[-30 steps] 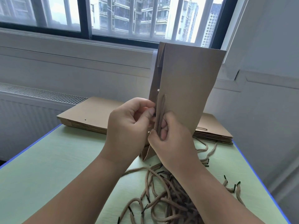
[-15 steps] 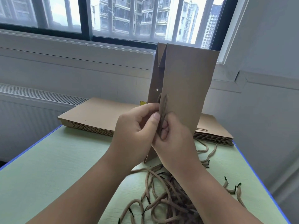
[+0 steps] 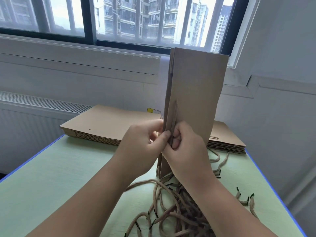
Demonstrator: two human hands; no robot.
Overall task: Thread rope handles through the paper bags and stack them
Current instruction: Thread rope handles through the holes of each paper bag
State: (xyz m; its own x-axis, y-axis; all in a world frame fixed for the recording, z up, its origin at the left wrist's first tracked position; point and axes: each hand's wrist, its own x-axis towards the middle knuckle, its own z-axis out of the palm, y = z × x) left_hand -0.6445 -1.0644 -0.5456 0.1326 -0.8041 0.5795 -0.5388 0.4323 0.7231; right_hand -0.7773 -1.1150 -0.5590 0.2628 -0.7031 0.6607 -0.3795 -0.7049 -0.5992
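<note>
From my remote seat I see a tall flat-folded brown paper bag [image 3: 196, 100] held upright on its narrow end on the pale green tabletop [image 3: 59, 177], its folded edge turned toward the camera. My left hand [image 3: 142, 147] sits against the bag's left side, thumb and fingers curled in a pinch on that near edge. My right hand [image 3: 186, 151] is on the bag's right face, fingers curled round the lower part of a tan rope handle [image 3: 174, 117] whose doubled strand runs up the paper just above the knuckles; I cannot tell whether the rope's ends pass through the holes. Behind the bag to its left lies a stack of flat brown paper bags [image 3: 106, 124], one punched hole visible in the top sheet. Behind it to the right is a second flat brown stack [image 3: 225, 142] with a rope loop showing on top. In front of the bag, under my right forearm, a tangled heap of loose tan ropes with black tips [image 3: 174, 211] spreads over the tabletop. Beyond the bag stands a dark-framed window [image 3: 136, 19].
</note>
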